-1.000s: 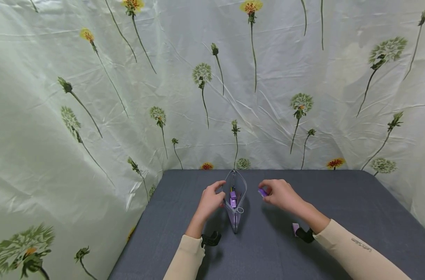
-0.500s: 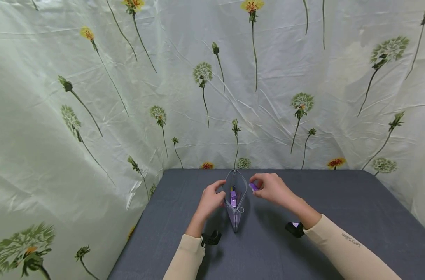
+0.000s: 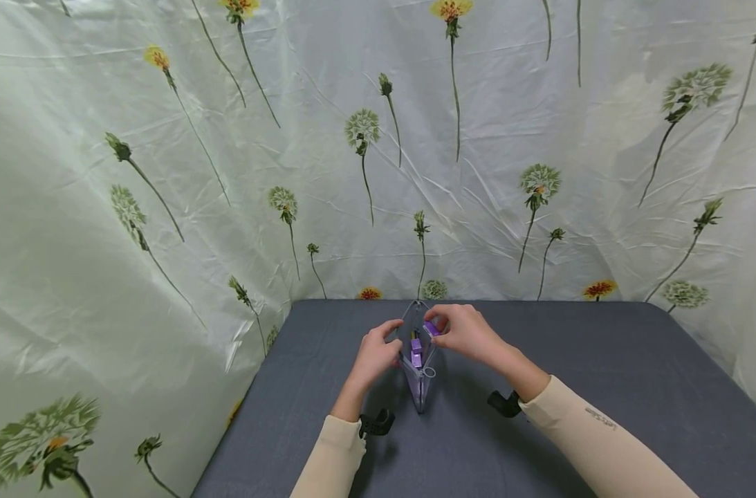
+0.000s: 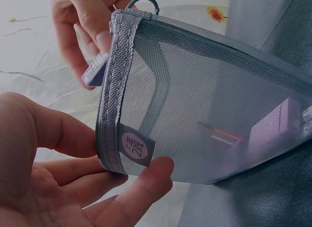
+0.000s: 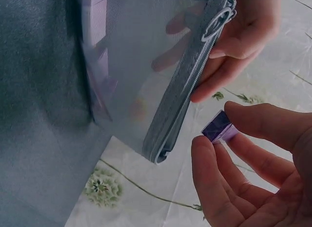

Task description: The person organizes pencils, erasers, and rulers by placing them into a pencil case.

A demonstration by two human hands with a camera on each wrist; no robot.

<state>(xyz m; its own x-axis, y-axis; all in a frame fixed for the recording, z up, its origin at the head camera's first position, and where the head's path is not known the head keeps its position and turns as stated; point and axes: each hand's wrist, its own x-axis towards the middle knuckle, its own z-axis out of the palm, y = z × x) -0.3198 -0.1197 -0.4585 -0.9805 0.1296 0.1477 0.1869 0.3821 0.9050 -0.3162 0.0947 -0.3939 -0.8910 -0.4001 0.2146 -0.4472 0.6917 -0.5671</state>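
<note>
A grey mesh zip pouch (image 3: 420, 393) stands on the dark table with its top spread. My left hand (image 3: 373, 354) grips its left rim, thumb and fingers on either side of the zip edge near a small label (image 4: 135, 145). Through the mesh show purple small boxes (image 3: 416, 351) lying at the bottom, along with a thin reddish strip (image 4: 229, 134). Between thumb and fingertips my right hand (image 3: 469, 333) pinches another small purple box (image 5: 218, 127), held right at the pouch's opening, over its right rim. A ring-shaped zip pull (image 5: 218, 24) hangs at the near end.
The dark grey table (image 3: 589, 373) reaches back to a pale curtain (image 3: 328, 138) printed with dandelions, which also runs along the left side. Black wrist straps (image 3: 378, 422) sit on both arms, below the cream sleeves.
My right hand has moved left with the small purple box, from beside the pouch to its opening. My left hand has stayed on the rim. A purple piece on the table is now hidden behind my right arm.
</note>
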